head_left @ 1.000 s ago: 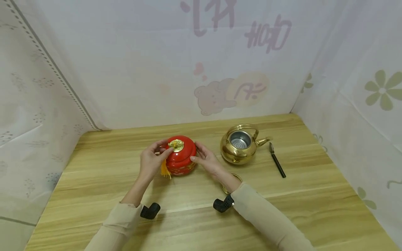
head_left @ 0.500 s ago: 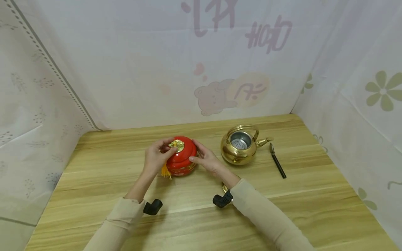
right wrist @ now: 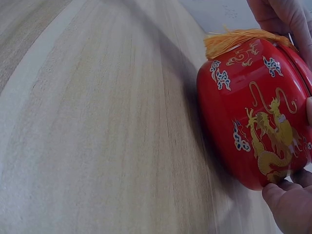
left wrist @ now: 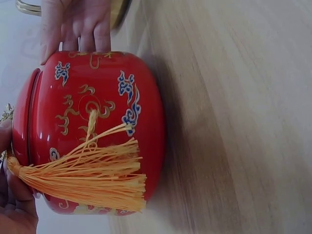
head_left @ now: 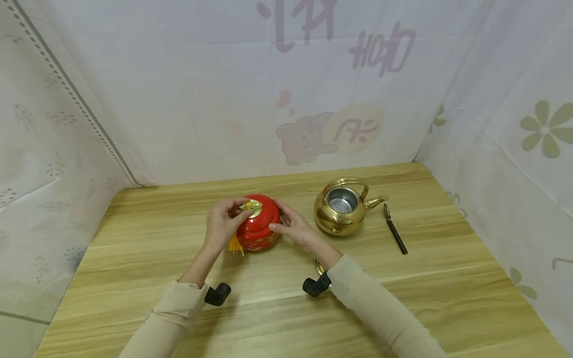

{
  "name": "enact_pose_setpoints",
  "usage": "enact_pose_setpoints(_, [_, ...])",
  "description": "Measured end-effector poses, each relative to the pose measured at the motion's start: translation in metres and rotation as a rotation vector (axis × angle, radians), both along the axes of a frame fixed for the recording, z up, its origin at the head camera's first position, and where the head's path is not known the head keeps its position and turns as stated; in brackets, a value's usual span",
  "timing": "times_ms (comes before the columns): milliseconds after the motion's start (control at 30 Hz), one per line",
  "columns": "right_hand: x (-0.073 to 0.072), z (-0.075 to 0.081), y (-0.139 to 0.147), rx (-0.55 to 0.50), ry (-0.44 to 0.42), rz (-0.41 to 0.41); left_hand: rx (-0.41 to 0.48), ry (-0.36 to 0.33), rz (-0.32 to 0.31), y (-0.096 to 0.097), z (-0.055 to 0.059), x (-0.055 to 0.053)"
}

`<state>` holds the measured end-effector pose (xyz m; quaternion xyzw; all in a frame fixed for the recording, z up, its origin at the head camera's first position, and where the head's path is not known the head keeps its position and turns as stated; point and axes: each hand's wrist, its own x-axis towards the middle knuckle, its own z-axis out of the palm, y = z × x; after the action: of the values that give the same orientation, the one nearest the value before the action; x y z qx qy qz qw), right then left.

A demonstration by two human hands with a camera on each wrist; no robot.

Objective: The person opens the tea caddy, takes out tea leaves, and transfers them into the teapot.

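Note:
A round red lidded jar (head_left: 257,242) stands on the wooden table, painted with gold and blue figures in both wrist views. Its red lid (head_left: 267,211) sits on the body and bears a gold ornament (head_left: 256,207) on top. From the lid an orange tassel (left wrist: 92,178) hangs down the side. My left hand (head_left: 222,222) pinches the ornament between thumb and fingers, partly hiding it. Against the jar's right side my right hand (head_left: 297,230) grips with the thumb in front and the fingers round behind, as the right wrist view shows at the fingertips (right wrist: 274,192).
To the right stands a gold teapot (head_left: 338,219) without its lid, a perforated strainer inside and its spout pointing right. Beside the spout lies a black-handled tool (head_left: 396,234) with a pointed metal tip. A gold round rim (head_left: 320,267) shows under my right wrist. Cloth walls enclose the table.
My left hand has shifted right and further over the ornament. The right hand's fingers have slid slightly up along the jar's side. The jar and lid look the same.

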<state>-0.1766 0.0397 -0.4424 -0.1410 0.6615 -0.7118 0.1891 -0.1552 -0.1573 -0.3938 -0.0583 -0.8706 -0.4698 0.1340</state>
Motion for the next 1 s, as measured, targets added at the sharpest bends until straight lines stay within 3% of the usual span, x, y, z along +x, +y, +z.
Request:
enact_pose_setpoints(633, [-0.0007,-0.0001,0.0014,0.019,0.007,-0.014,-0.034,0.056,-0.013,0.0000,0.0000,-0.0047])
enact_pose_setpoints(800, [0.0004,0.0011,0.0032,0.032,-0.006,-0.026,-0.027,0.097,-0.040,0.0013,-0.0024,-0.0047])
enact_pose_setpoints(1000, [0.0014,0.0033,0.0013,0.032,0.003,-0.010,-0.019,0.137,-0.028,-0.0009,-0.0026,-0.0028])
